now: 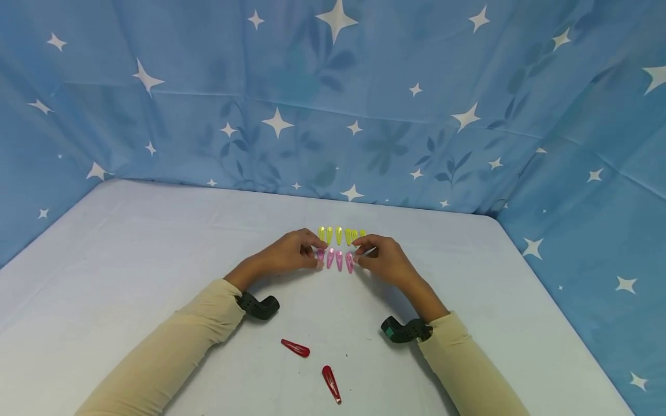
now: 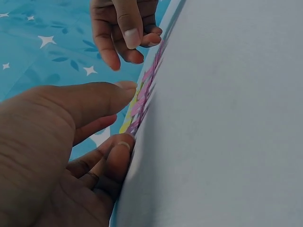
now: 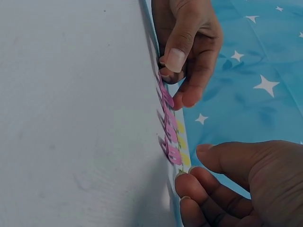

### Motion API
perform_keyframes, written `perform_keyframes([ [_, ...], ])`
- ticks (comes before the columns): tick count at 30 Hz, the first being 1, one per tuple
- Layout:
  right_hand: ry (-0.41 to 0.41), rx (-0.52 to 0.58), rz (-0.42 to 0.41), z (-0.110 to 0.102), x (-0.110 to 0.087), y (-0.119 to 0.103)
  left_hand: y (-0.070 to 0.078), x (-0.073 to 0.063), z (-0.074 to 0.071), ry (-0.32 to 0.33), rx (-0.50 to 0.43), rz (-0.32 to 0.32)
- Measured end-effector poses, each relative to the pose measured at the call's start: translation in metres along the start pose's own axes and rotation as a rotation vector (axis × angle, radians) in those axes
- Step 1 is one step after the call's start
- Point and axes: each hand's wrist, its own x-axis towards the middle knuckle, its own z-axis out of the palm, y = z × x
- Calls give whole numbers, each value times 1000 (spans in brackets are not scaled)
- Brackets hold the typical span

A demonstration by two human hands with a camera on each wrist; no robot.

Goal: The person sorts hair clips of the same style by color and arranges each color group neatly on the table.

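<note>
Several pink hair snap clips (image 1: 339, 260) stand side by side in a short row on the white table. My left hand (image 1: 288, 252) is at the row's left end, its index finger and thumb on either side of the leftmost pink clip. At the other end, my right hand (image 1: 387, 261) has its fingertips right beside the rightmost pink clip. Thumb and fingers are spread apart on the left hand (image 2: 57, 127) in the left wrist view, and likewise on the right hand (image 3: 255, 175) in the right wrist view. Just behind the pink row runs a row of yellow hair clips (image 1: 339, 235).
Two red hair clips lie nearer the front, one (image 1: 295, 348) between the forearms and another (image 1: 331, 384) closer to the body. A blue curtain with white stars (image 1: 291, 150) hangs behind the white table (image 1: 156, 231). Each wrist wears a black camera band (image 1: 257, 306).
</note>
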Motion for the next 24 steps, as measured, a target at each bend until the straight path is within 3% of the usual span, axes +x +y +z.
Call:
perform_keyframes([
  [9, -57, 31, -43, 1, -7, 2, 7, -4, 6, -16, -5, 15],
  [17, -64, -32, -118, 1, -28, 1, 19, -6, 14, 1, 34, -58],
  [24, -101, -34, -170, 2, -46, -4, 25, -24, 10, -26, 101, 28],
])
